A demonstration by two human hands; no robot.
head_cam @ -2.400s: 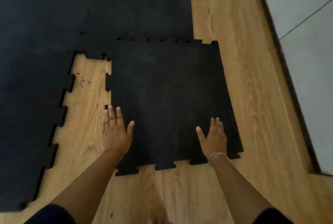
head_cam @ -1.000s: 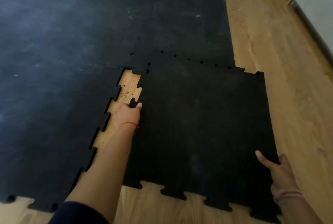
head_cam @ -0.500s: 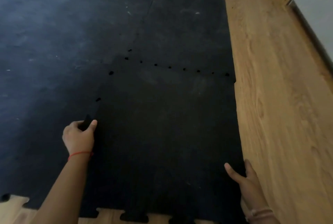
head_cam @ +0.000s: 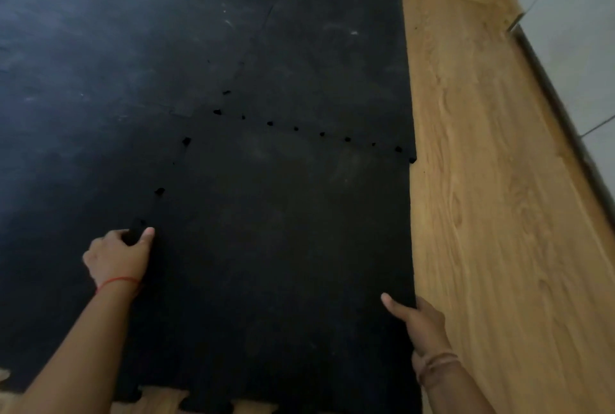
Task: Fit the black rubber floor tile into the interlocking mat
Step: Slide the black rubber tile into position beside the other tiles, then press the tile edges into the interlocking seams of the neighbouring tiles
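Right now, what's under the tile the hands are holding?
Mostly hidden. The tile covers the floor beneath it; wood floor shows only beside it and at its near edge. Small dark gaps dot the seams with the mat. The left hand pinches a tab; the right hand grips the edge.

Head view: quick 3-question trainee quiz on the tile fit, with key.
1. True or false: bare wood shows between the tile and the mat along the left seam.
2. Which hand pinches a tab at the left seam? A) left hand B) right hand
3. Fill in: the right hand grips the tile's ____ edge, beside the wood floor.

Key:
1. False; only small dark gaps show along the seams.
2. A
3. right
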